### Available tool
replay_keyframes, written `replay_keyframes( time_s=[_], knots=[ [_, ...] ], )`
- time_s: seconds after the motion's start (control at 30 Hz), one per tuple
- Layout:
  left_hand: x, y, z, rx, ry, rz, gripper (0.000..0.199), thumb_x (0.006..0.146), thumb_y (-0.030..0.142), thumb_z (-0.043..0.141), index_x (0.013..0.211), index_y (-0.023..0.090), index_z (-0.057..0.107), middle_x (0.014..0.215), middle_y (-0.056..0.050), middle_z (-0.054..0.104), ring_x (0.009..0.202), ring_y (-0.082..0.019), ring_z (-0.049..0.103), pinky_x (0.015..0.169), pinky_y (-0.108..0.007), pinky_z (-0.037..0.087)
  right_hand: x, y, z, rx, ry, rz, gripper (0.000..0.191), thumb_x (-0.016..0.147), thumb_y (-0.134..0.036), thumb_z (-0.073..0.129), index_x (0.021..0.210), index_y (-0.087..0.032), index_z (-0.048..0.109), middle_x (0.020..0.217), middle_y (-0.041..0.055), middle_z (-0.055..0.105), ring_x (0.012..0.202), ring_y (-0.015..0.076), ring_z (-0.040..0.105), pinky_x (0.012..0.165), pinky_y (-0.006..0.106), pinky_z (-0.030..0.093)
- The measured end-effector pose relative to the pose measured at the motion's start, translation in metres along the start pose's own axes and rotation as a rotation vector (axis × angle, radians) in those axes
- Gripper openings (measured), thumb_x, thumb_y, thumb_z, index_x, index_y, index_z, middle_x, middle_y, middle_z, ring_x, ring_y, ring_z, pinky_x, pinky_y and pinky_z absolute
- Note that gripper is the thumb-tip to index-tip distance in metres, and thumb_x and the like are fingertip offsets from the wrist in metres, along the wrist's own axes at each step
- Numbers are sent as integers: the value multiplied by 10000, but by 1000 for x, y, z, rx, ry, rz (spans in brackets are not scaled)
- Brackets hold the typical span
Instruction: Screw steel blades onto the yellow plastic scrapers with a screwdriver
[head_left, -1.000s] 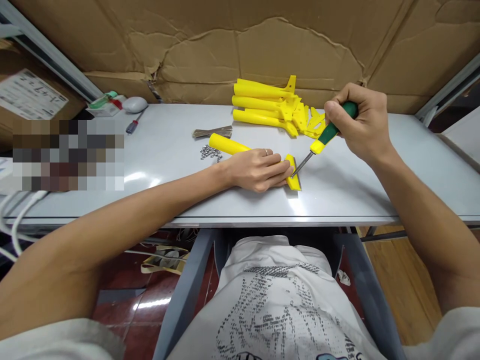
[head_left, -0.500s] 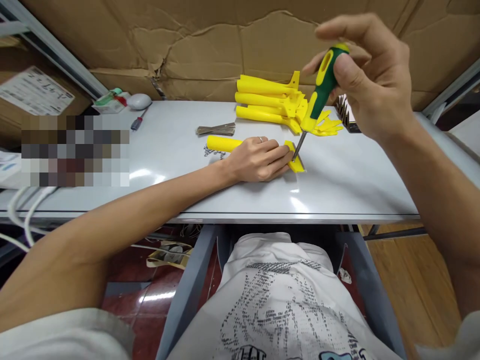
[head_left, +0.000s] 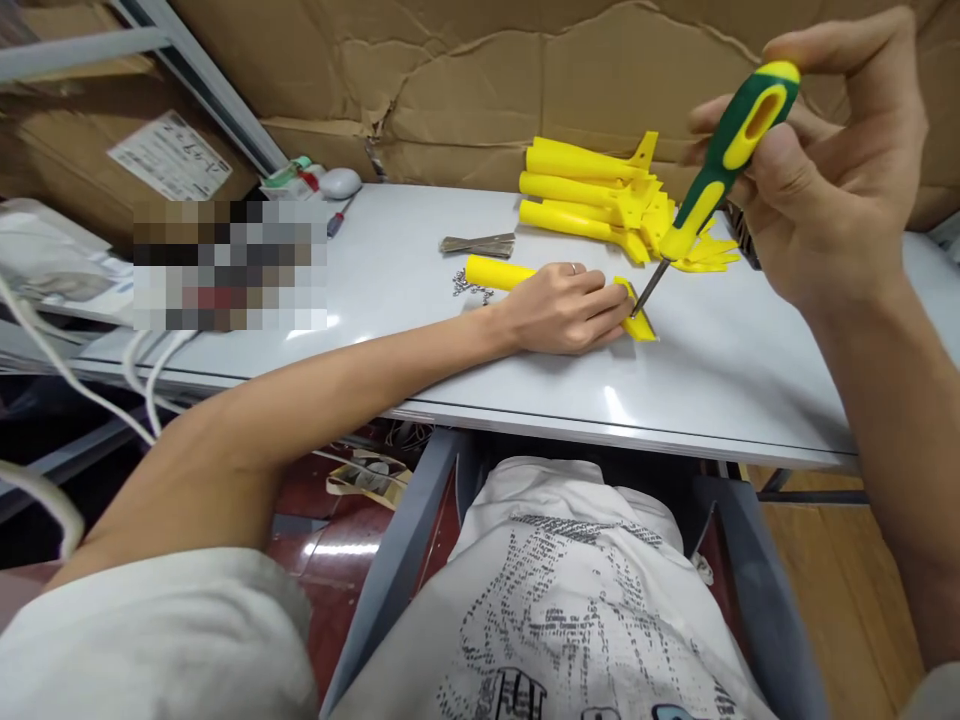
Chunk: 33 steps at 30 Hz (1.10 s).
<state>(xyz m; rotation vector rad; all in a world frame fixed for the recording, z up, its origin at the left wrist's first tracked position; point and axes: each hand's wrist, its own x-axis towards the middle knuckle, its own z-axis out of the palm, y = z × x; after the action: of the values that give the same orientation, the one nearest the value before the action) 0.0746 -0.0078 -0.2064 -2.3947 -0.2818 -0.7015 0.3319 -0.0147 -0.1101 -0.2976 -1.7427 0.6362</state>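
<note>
My left hand (head_left: 568,308) is wrapped over a yellow plastic tool (head_left: 499,273) lying on the white table, its handle sticking out on the left and its wide head on the right. My right hand (head_left: 836,170) grips a green and yellow screwdriver (head_left: 716,165) by the upper handle, between thumb and fingers. The screwdriver is tilted, its tip touching the tool's head just beside my left fingertips. Small screws (head_left: 472,288) lie by the tool's handle. Behind them are thin metal blades (head_left: 478,244) and a pile of similar yellow tools (head_left: 585,190).
A cardboard sheet (head_left: 465,90) stands along the back of the white table (head_left: 420,350). At the left are a white mouse (head_left: 340,183), a small screwdriver (head_left: 337,220), a labelled box (head_left: 172,155) and white cables (head_left: 154,375). A dark spiky object is partly hidden behind my right hand.
The view has shifted, so the table items appear farther right. My right fingers have changed position around the screwdriver handle, which appears turned. My left hand still holds the yellow tool.
</note>
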Motion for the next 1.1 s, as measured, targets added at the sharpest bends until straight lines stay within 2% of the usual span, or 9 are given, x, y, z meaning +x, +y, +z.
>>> replay_keyframes(
  time_s=[0.1,0.2,0.3,0.43,0.57,0.67,0.8,0.97,1.1],
  knots=[
    [1,0,-3,68,19,63,356,1221,335,455,1184,191,778,1090,-100,830,817,-209,724,627,-362,507,-3,4,5,21,108,-60,448,817,-529,1071,1089,-399,740,1105,-67,699,962,205,843,917,455,743],
    [2,0,-6,103,95,94,314,1213,326,493,1150,187,767,1031,-78,828,770,-195,709,588,-355,469,-8,6,7,-101,239,-45,514,782,-747,1014,1078,-419,751,1178,-80,716,795,134,741,850,375,728],
    [2,0,-6,83,137,84,283,1205,328,525,1160,183,764,1030,-82,830,755,-192,706,578,-355,460,-14,-1,6,-112,164,61,455,892,-783,904,1229,-489,816,1172,-32,737,874,179,691,791,349,685],
    [2,0,-6,78,92,82,285,1202,333,523,1164,193,768,1049,-95,832,762,-192,711,599,-351,481,-15,-6,5,14,85,38,465,837,-567,1047,1182,-429,766,1277,-44,664,1143,208,765,989,402,701],
    [4,1,-8,194,151,114,244,1186,329,575,1108,194,763,1047,-73,845,729,-171,697,558,-338,440,-14,-3,9,-115,197,-25,632,756,-742,1034,1045,-357,625,1084,-72,617,947,168,783,903,382,694],
    [6,2,-10,204,182,123,216,1177,308,598,1096,194,762,1033,-61,842,712,-163,683,544,-343,406,-17,-6,13,-143,262,22,614,830,-896,881,1100,-381,686,1118,-48,671,860,159,684,808,349,653],
    [7,2,-11,171,186,129,206,1179,294,598,1109,191,763,1009,-64,828,722,-169,678,554,-351,378,-19,-11,14,-212,191,162,552,913,-878,793,1238,-442,692,1361,-17,726,1068,225,737,879,369,697],
    [9,2,-11,206,224,148,244,1180,298,593,1034,184,753,974,-48,820,708,-161,679,532,-347,391,-18,-9,10,-137,211,55,708,715,-862,980,1068,-387,590,1086,-53,700,966,234,814,963,431,723],
    [8,2,-10,212,174,125,255,1189,313,566,1059,198,753,961,-48,817,701,-160,676,532,-350,369,-22,-12,7,-282,229,103,518,942,-921,717,1199,-476,778,1208,-13,746,984,240,764,894,405,718]
  ],
)
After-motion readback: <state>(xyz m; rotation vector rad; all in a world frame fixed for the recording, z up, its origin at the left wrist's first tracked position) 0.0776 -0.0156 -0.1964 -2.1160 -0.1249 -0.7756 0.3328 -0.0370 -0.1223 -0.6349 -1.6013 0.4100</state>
